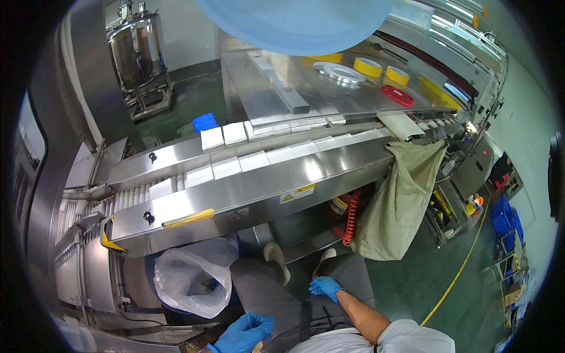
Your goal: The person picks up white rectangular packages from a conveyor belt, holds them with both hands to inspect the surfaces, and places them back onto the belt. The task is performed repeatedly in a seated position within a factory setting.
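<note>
Left hand [244, 332], blue-gloved, loosely curled near lap, grasping nothing. Right hand [325, 286], gloved, rests open on knee, empty. Both idle, well apart from conveyor [247, 191]. White packs [226, 167] ride belt far ahead, flat, square, untouched; handling seemingly not begun. Clear bag [194, 279] near left.

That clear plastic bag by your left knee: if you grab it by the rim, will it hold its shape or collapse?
The clear plastic bag will probably collapse: its film is thin, wrinkled and already slumped. It looks light, since little shows through it. The film may slip against the blue-gloved left hand, the hand nearest to it; the right hand rests on the knee.
</note>
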Motion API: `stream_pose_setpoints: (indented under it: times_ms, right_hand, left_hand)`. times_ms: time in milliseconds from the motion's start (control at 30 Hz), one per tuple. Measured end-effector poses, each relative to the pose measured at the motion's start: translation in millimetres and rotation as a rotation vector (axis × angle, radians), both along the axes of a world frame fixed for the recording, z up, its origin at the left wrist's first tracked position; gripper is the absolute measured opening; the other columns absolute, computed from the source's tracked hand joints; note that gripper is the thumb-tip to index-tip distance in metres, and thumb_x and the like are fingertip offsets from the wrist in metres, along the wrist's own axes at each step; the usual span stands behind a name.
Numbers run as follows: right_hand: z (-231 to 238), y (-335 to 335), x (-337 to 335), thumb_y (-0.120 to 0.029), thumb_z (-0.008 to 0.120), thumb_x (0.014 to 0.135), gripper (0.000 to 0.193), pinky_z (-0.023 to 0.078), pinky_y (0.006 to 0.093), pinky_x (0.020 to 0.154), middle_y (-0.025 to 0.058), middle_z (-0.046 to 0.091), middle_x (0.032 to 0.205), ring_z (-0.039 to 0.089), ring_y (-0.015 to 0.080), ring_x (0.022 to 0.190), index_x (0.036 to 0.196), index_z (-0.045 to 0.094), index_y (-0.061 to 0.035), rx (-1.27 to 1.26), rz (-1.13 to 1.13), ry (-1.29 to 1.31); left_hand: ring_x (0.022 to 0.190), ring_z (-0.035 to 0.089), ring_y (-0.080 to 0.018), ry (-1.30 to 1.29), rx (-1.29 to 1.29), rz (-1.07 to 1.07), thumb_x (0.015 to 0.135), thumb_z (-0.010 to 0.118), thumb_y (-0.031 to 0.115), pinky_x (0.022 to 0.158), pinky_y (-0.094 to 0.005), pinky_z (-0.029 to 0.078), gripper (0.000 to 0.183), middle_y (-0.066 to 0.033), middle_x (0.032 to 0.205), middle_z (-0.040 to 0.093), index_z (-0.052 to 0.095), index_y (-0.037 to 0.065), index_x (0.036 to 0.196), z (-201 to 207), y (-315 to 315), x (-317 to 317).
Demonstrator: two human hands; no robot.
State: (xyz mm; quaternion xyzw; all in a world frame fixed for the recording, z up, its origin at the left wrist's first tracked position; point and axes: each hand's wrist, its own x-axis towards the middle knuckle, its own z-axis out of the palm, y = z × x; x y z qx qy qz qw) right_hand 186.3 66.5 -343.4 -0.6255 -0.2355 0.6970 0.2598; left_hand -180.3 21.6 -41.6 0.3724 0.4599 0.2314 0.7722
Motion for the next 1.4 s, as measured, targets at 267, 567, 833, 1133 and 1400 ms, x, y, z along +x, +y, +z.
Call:
stream_pose_setpoints:
  times_ms: [267,567,833,1133,1400]
  right_hand:
    - [-0.6,0.0,0.0,-0.024,0.051,0.100,0.031,0.057,0.0329,0.080,0.0168,0.068,0.104,0.068,0.0234,0.087,0.111,0.061,0.0030,0.014,0.010,0.048]
    - [-35.8,-2.6,15.9,-0.021,0.050,0.100,0.032,0.056,0.0351,0.084,0.0194,0.067,0.108,0.068,0.0281,0.095,0.116,0.060,0.0042,0.112,0.047,0.109]
    - [-27.2,-2.7,19.8,-0.032,0.049,0.101,0.039,0.056,0.0332,0.077,0.0178,0.069,0.104,0.067,0.0246,0.086,0.112,0.062,0.0034,0.027,-0.049,0.158]
    - [-46.5,-3.5,27.1,-0.031,0.046,0.101,0.039,0.055,0.0319,0.076,0.0164,0.070,0.102,0.067,0.0230,0.083,0.109,0.064,0.0031,0.159,0.140,0.053]
    - [-48.6,-6.8,28.3,-0.021,0.046,0.101,0.032,0.055,0.0360,0.082,0.0173,0.068,0.108,0.067,0.0272,0.094,0.113,0.062,0.0037,0.176,0.161,0.009]
  left_hand:
    - [0.078,0.058,-0.0097,0.083,-0.021,-0.007,0.094,0.067,0.024,0.070,-0.0235,0.048,0.027,-0.0015,0.092,0.062,0.060,0.004,0.110,10.9,1.8,4.3]
    - [0.075,0.056,-0.0078,0.074,-0.053,-0.005,0.093,0.067,0.020,0.069,-0.0222,0.047,0.021,0.0002,0.087,0.062,0.062,0.005,0.107,14.5,2.9,7.2]
    - [0.073,0.057,-0.0082,0.094,-0.054,0.030,0.093,0.066,0.014,0.067,-0.0227,0.048,0.018,-0.0010,0.087,0.064,0.062,0.005,0.108,20.1,0.2,19.7]
    - [0.075,0.060,-0.0097,0.068,-0.062,0.052,0.093,0.065,0.011,0.069,-0.0234,0.050,0.018,-0.0018,0.090,0.064,0.061,0.005,0.109,19.7,-1.0,23.7]
    - [0.075,0.059,-0.0097,0.052,-0.052,0.030,0.093,0.065,0.013,0.069,-0.0236,0.049,0.018,-0.0017,0.090,0.063,0.060,0.005,0.108,11.8,-3.3,20.6]
